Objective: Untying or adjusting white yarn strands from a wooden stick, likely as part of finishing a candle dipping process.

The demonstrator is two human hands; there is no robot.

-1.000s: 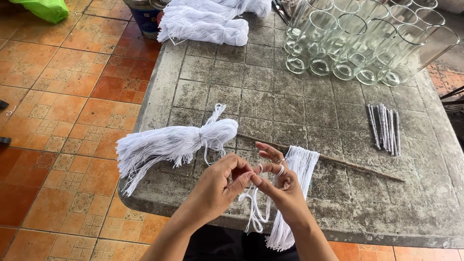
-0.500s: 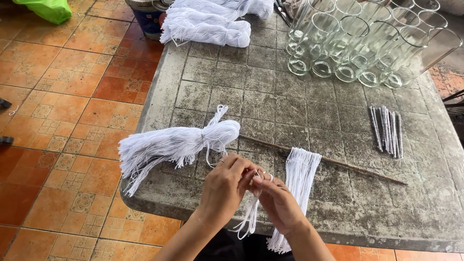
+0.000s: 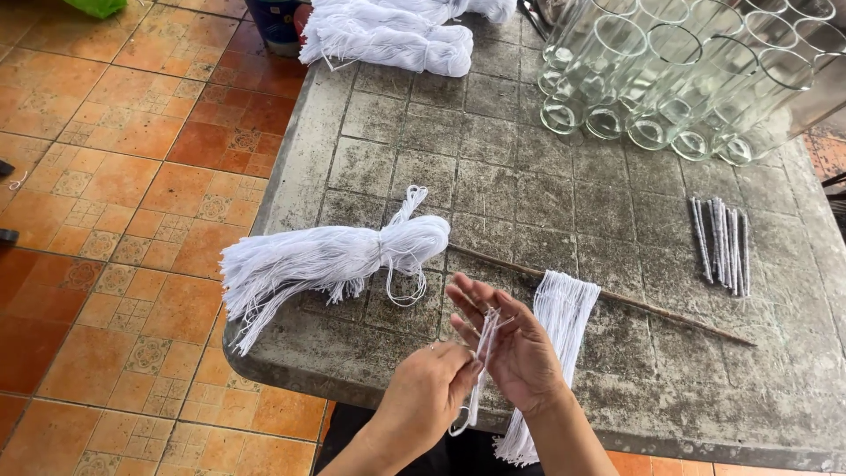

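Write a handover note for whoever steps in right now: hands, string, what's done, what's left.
Left hand: pinching a few white strands.
Right hand: open, fingers spread, the strands running across them.
Tied white string bundle lies on the stone table, left of the hands. A row of strands already hangs from the thin stick over the table edge.
Done: that hung row. Left: the strands in hand are not on the stick yet.
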